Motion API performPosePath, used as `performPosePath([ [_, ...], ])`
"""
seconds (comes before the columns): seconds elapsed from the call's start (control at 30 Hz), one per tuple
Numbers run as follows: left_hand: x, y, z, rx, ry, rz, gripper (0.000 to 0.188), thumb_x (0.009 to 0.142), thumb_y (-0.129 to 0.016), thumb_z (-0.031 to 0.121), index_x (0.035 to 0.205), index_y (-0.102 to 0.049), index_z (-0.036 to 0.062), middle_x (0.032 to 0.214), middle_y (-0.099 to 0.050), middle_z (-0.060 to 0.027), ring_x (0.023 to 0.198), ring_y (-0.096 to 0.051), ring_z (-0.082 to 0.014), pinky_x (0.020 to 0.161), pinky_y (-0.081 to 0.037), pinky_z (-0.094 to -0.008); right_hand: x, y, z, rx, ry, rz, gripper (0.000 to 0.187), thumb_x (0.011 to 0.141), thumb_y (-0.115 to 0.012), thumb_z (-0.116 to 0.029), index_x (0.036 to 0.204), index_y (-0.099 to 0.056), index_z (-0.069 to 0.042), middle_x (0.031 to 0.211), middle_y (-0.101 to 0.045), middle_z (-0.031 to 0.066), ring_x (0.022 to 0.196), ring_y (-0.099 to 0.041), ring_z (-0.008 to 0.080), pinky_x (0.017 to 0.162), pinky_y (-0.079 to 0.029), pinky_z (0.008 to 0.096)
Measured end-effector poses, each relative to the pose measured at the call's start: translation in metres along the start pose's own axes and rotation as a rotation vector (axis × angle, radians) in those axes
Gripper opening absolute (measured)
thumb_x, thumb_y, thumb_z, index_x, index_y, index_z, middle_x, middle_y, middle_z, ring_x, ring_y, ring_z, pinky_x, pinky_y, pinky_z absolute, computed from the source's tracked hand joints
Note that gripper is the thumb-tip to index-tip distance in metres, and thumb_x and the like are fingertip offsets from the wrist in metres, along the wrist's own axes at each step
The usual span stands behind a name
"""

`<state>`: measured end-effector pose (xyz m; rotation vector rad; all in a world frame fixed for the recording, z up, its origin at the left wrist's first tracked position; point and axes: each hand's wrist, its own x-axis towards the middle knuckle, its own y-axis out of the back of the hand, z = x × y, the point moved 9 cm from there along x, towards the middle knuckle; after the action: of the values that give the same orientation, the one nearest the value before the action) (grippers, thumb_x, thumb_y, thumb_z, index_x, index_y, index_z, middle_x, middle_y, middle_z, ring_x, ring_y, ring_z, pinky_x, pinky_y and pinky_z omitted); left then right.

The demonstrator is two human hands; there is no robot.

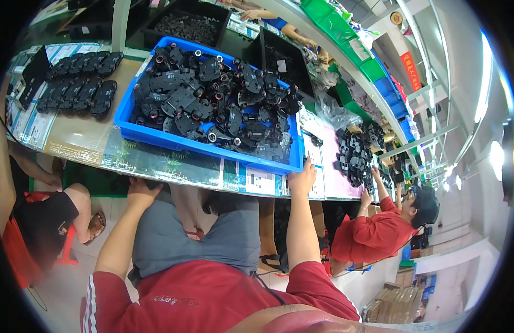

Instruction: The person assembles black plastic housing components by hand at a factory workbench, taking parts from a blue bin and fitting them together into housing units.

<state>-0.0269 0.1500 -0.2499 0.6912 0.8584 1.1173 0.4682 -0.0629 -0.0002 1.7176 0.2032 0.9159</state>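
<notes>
A blue plastic tray (pixel 185 145) heaped with black toy car chassis (pixel 182 100), some with wheels fitted, stands on the workbench in front of me. My right hand (pixel 302 178) rests at the bench edge, its index finger extended beside the tray's near right corner; nothing shows in its grasp. Whether it touches the tray I cannot tell. My left hand (pixel 143 192) lies on my left thigh, just below the bench edge, its fingers laid out and holding nothing visible. To the left of the tray, finished-looking black car bodies (pixel 79 97) sit in two rows.
Black bins (pixel 185 28) of small dark parts stand behind the tray. On the right, a co-worker in a red shirt (pixel 373 236) reaches toward another pile of black parts (pixel 354 158). Another person sits at the left (pixel 40 222). Green and blue bins (pixel 373 69) line a shelf.
</notes>
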Motion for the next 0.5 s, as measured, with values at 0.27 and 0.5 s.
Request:
performPosePath([
  [0.27, -0.121, 0.044, 0.039, 0.051, -0.348, -0.141, 0.02, 0.091, -0.064, 0.02, 0.085, -0.059, 0.0017, 0.078, -0.066, -0.0254, 0.075, -0.065, -0.045, 0.071, -0.052, -0.0548, 0.003, -0.003, 0.009, -0.015, -0.035, 0.036, 0.076, 0.064, -0.075, -0.013, 0.135, -0.049, -0.003, 0.116, -0.06, 0.0199, 0.109, -0.055, 0.0421, 0.095, -0.046, 0.0487],
  [0.5, -0.102, 0.034, 0.031, 0.105, -0.358, -0.12, 0.016, 0.089, -0.062, 0.017, 0.088, -0.06, 0.0013, 0.076, -0.067, -0.0234, 0.071, -0.067, -0.0421, 0.066, -0.053, -0.0525, 0.001, 0.0, 0.001, -0.003, -0.029, 0.025, 0.077, 0.063, -0.075, -0.013, 0.135, -0.049, 0.001, 0.116, -0.06, 0.021, 0.108, -0.056, 0.0425, 0.094, -0.047, 0.0502],
])
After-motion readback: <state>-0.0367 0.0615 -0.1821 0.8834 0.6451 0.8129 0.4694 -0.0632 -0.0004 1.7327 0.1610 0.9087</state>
